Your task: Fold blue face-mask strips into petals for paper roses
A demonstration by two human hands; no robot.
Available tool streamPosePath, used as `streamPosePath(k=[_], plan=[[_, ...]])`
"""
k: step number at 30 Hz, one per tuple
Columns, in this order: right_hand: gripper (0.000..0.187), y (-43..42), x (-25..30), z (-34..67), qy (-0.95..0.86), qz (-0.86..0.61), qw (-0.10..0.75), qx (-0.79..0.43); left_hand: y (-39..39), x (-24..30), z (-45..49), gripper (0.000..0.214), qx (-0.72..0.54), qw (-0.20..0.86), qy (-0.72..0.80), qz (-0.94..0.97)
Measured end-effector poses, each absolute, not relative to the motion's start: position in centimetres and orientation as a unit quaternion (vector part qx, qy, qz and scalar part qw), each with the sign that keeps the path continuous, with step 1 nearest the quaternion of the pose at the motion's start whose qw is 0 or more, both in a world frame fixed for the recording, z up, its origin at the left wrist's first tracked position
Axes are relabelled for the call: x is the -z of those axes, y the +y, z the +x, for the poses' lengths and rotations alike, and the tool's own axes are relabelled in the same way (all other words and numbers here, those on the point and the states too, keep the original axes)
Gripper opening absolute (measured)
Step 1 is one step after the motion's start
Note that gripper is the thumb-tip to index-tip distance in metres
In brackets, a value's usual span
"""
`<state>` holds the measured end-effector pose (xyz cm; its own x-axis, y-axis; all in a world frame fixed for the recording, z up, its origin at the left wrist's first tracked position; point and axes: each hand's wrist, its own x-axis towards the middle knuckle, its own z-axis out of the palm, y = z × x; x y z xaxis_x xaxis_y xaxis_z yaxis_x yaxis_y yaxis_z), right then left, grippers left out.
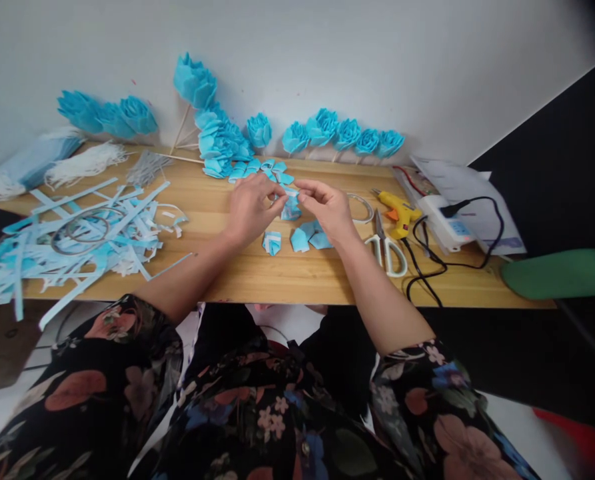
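Observation:
Over the middle of the table, my left hand (254, 205) and my right hand (328, 208) face each other, fingers closed in a pinch. Between them is a small blue fabric petal (291, 207) with a whitish strip along its top, pinched at its two sides. Just nearer to me lie a folded blue piece (272, 244) and more blue petals (304, 236), partly behind my right hand. Behind my left hand are several finished petals (262, 168) laid out in rows.
Blue flowers (322, 127) on sticks lean along the wall. Cut strips (87, 240) with a ring on them heap at left, near ear-loop cords (84, 163). At right are a tape roll (370, 215), scissors (388, 257), a yellow glue gun (401, 212), a power strip (447, 227) and a green object (560, 273).

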<state>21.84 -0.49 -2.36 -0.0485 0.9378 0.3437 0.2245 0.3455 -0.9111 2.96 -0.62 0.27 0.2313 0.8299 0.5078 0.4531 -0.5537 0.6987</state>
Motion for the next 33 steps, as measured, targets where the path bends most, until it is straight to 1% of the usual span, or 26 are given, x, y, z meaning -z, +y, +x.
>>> streamPosePath(k=[4, 8, 11, 15, 21, 27, 33], plan=[[0.033, -1.0, 1.9, 21.6, -0.661, -0.445, 0.510, -0.323, -0.3, 0.1, 2.9, 0.011, -0.449, 0.222, 0.423, 0.755], [0.028, -1.6, 1.1, 21.2, -0.695, -0.437, 0.502, -0.273, -0.2, 0.4, 3.0, 0.012, -0.450, 0.228, 0.420, 0.755], [0.027, -1.9, 0.7, 21.0, -0.708, -0.432, 0.499, -0.251, -0.2, 0.5, 3.0, 0.010, -0.445, 0.215, 0.418, 0.763], [0.025, -1.9, 0.8, 21.1, -0.709, -0.438, 0.489, -0.257, -0.2, 0.5, 3.1, 0.006, -0.434, 0.187, 0.423, 0.773], [0.027, -1.7, 1.1, 21.2, -0.711, -0.443, 0.480, -0.262, -0.6, 0.3, 3.1, 0.007, -0.416, 0.159, 0.422, 0.789], [0.030, -1.6, 1.3, 21.2, -0.722, -0.440, 0.482, -0.228, -0.6, 0.7, 3.1, 0.012, -0.381, 0.082, 0.425, 0.817], [0.033, -1.7, 1.4, 21.1, -0.738, -0.439, 0.475, -0.195, -0.4, 1.2, 3.2, 0.015, -0.392, 0.072, 0.417, 0.817]])
